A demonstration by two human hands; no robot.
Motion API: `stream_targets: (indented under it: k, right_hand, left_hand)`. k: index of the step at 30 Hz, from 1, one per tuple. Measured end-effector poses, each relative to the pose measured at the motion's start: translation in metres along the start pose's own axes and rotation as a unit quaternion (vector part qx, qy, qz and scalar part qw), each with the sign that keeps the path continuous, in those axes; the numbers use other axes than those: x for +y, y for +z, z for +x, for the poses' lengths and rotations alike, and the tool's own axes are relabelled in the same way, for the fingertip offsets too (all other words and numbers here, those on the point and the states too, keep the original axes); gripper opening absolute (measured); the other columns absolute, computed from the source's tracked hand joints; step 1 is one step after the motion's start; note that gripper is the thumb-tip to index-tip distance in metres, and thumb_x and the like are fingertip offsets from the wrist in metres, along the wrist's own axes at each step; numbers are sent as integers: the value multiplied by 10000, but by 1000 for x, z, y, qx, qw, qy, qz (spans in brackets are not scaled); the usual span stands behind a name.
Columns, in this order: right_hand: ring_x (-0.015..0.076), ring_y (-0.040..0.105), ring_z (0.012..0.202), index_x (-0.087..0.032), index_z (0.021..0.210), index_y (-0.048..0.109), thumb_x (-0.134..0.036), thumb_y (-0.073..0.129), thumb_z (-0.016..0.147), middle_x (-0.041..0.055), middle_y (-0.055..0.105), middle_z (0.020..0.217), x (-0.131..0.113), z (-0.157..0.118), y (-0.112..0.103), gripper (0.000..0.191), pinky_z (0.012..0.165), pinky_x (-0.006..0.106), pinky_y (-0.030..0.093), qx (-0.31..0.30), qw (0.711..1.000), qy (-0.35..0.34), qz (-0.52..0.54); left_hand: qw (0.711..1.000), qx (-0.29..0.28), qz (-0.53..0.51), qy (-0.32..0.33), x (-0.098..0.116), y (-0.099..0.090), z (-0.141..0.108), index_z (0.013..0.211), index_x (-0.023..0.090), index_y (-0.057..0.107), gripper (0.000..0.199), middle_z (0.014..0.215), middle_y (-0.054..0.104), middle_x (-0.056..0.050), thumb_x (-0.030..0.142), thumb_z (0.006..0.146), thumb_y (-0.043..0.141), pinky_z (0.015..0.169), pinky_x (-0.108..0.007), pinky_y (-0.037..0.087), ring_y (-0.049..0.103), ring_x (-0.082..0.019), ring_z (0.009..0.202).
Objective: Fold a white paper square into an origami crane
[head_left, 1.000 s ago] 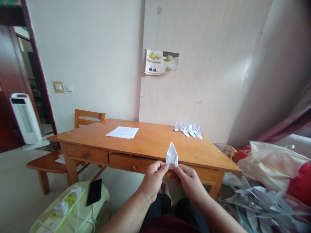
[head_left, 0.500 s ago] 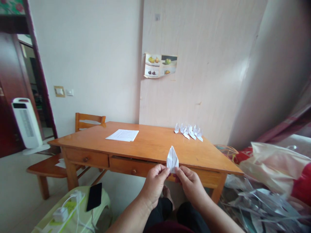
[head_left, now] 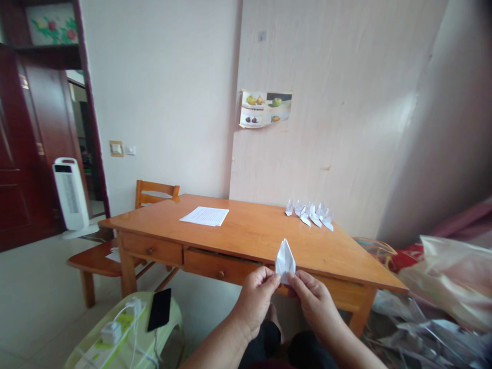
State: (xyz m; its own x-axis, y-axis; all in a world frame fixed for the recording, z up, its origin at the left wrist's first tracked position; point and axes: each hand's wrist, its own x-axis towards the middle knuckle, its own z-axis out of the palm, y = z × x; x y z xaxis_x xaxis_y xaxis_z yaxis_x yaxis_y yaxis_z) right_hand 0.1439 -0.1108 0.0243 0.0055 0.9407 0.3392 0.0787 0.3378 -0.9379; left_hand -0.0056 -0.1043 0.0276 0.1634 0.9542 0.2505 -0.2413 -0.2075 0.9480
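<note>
A folded piece of white paper (head_left: 285, 259), pointed at the top, is held upright in front of the table's near edge. My left hand (head_left: 259, 294) pinches its lower left corner between thumb and fingers. On the lower right corner, my right hand (head_left: 313, 294) grips in the same way, its thumb on the side facing me. Several folded white paper pieces (head_left: 310, 214) stand in a group at the table's back right. A stack of white sheets with lines of writing or print (head_left: 205, 216) lies on the left half of the table.
The wooden table (head_left: 246, 233) has drawers, the middle one slightly ajar. At lower left, a pale green stool (head_left: 175, 320) bears a black phone (head_left: 159, 309) and a power strip with chargers (head_left: 111, 332). A wooden bench (head_left: 82, 260) stands left; plastic bags (head_left: 453, 277) are heaped right.
The view has swung a little to the left, so the whole scene sits further right. Both hands keep their pinch on the folded paper, whose shape looks the same.
</note>
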Motion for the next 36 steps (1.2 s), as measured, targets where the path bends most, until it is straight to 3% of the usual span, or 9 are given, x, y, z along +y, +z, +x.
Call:
stream_targets:
  k: [6,11,16,20,26,30,36]
  right_hand:
    - [130,419,585,-181,668,592,-590,634,865,-17,503,601,-1,0,0,456,567,261,334,-14,1000,-9,2]
    - [129,437,563,-184,632,585,-628,631,852,-9,524,576,-4,-4,4,497,560,259,347,-28,1000,1,12]
    - [129,470,566,-181,709,646,-645,647,832,5,578,626,-5,-8,10,480,547,251,367,-49,996,49,57]
    - [118,447,545,-169,690,660,-610,722,784,4,570,602,-5,-10,15,454,519,246,338,-61,992,76,76]
    - [121,456,569,-163,681,676,-577,723,797,16,591,616,-7,-12,16,432,556,254,363,-80,992,65,79]
    - [126,457,558,-167,664,675,-596,724,781,21,598,608,-8,-13,15,447,546,258,362,-100,990,73,71]
    - [123,445,558,-163,668,696,-592,714,792,21,593,595,-10,-14,17,447,563,264,355,-132,986,67,70]
  left_hand:
    - [999,3,-32,-9,10,2,-2,865,157,679,253,811,655,-31,401,811,717,707,-260,372,515,-159,752]
    - [997,44,-69,-16,10,2,0,710,160,636,244,648,577,1,373,769,739,674,-260,358,466,-139,662]
    - [995,62,-74,-11,8,1,1,663,162,635,252,638,576,6,371,737,756,683,-262,374,480,-135,660]
    - [993,45,-101,-29,9,5,-3,679,167,623,246,620,588,10,373,747,740,634,-259,400,509,-127,605]
    - [989,18,-139,-51,7,7,-3,800,144,664,342,626,602,-7,466,741,762,515,-258,407,515,-130,521]
    - [987,46,-142,-60,4,6,0,761,150,653,366,583,568,9,503,747,748,462,-253,373,470,-123,475]
    - [987,106,-118,-24,5,-2,8,729,137,678,345,620,605,-10,466,718,782,586,-242,396,511,-125,587]
